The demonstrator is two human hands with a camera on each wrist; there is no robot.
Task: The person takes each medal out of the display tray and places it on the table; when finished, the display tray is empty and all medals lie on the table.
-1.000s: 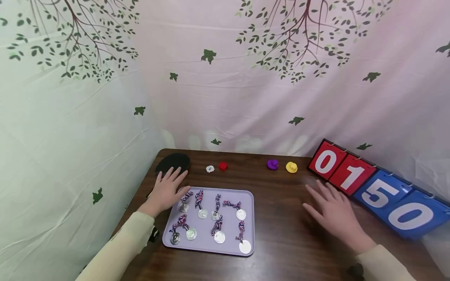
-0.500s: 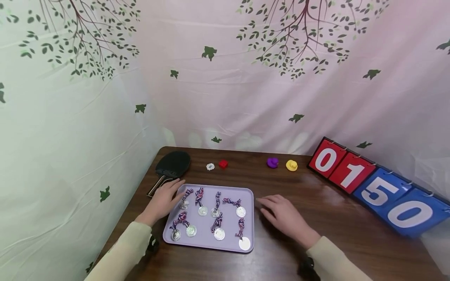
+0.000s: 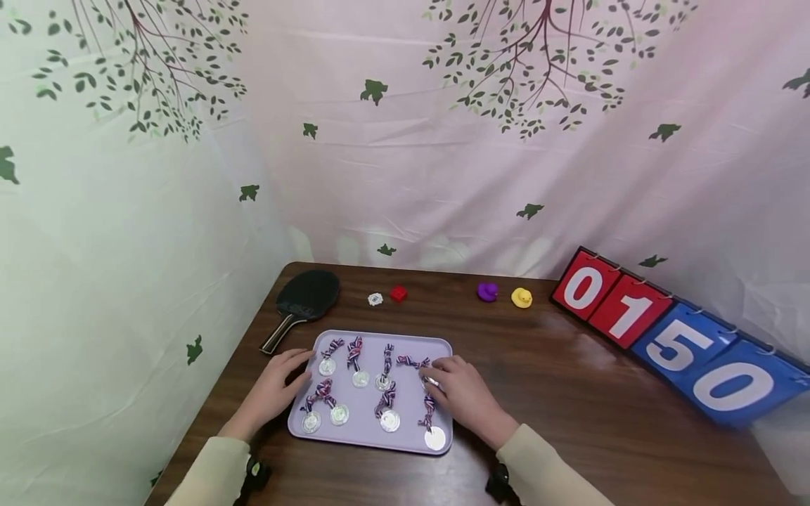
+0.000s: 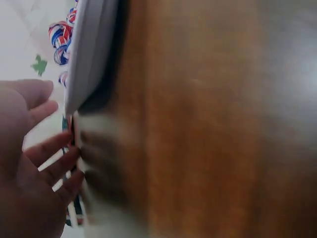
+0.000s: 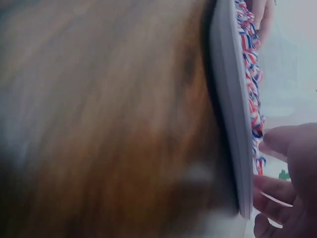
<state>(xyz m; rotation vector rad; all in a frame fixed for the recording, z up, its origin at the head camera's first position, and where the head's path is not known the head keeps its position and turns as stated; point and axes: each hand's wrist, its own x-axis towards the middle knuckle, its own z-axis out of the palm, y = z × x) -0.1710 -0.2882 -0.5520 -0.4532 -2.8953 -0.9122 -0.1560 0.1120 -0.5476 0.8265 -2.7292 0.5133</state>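
Note:
A lavender tray (image 3: 370,440) lies on the wooden table and bears several silver medals, their red, white and blue ribbons knotted up. At the tray's left rim is my left hand (image 3: 268,388), fingers spread and relaxed; the left wrist view shows its fingertips close beside the tray's corner. My right hand (image 3: 467,393) reaches over the right rim, its fingers bent slightly above the medal (image 3: 432,381) at the upper right and partly covering it. Its thumb (image 5: 282,139) stands apart from the fingers, right by the knotted ribbons (image 5: 251,89). Another medal (image 3: 435,438) lies just below that hand.
A black table tennis paddle (image 3: 309,294) lies behind the tray on the left. Along the back stand a small white piece (image 3: 375,299), a red block (image 3: 399,294), a purple duck (image 3: 487,292) and a yellow duck (image 3: 522,298). A flip scoreboard (image 3: 671,334) leans at the right.
My right hand has moved left from near the scoreboard to over the tray's right side. My left hand has drawn back from near the paddle to the tray's left rim.

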